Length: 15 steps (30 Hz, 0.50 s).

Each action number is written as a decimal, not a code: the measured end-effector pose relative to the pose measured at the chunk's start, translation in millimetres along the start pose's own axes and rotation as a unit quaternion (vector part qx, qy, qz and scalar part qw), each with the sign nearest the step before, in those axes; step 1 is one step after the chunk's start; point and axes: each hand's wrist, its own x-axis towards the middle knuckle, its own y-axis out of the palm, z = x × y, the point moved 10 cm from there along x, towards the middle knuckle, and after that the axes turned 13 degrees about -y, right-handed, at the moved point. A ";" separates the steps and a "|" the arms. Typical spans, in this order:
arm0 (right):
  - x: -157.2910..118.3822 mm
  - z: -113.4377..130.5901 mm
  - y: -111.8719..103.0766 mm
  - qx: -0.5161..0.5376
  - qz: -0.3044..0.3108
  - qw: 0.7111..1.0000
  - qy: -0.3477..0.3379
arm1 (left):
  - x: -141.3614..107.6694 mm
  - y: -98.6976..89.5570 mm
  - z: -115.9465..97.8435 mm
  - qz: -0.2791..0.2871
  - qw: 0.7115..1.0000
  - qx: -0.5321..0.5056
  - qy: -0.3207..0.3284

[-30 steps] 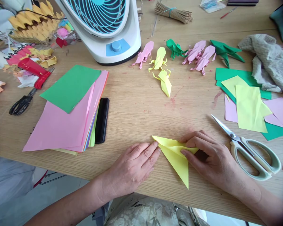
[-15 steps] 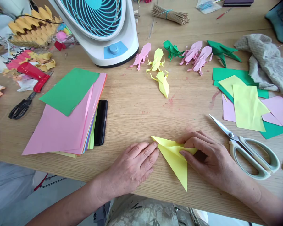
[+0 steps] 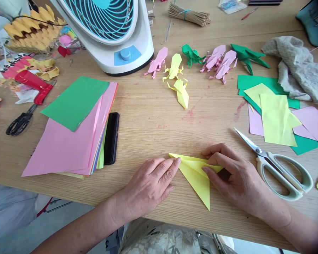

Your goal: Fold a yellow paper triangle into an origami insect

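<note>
A yellow origami paper, folded into a triangle with a loose upper flap, lies near the table's front edge. One of its points faces me. My left hand lies flat, fingers stretched out, with the fingertips on the paper near its left corner. Between thumb and fingers, my right hand pinches the flap at the right corner. The undersides of the right fingers are partly hidden. Close to the right hand's outer side lie scissors with pale handles, their blades slightly apart.
A paper stack and a black phone lie at left. Behind stand a fan and several folded paper insects. Cut paper pieces and a grey cloth are at right, black-handled scissors far left.
My left fingertips have slid slightly right and up over the paper's fold. My right fingers have shifted a little, still pinching the flap. The view has moved slightly.
</note>
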 end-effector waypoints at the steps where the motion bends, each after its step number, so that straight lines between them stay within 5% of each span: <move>1: 0.4 0.2 -0.3 -0.002 -0.002 1.000 -0.002 | 0.2 0.5 0.2 0.007 1.000 0.001 -0.003; 15: 3.2 3.2 -3.9 -0.034 -0.012 0.999 -0.021 | 1.4 2.6 5.8 0.034 0.999 0.008 -0.040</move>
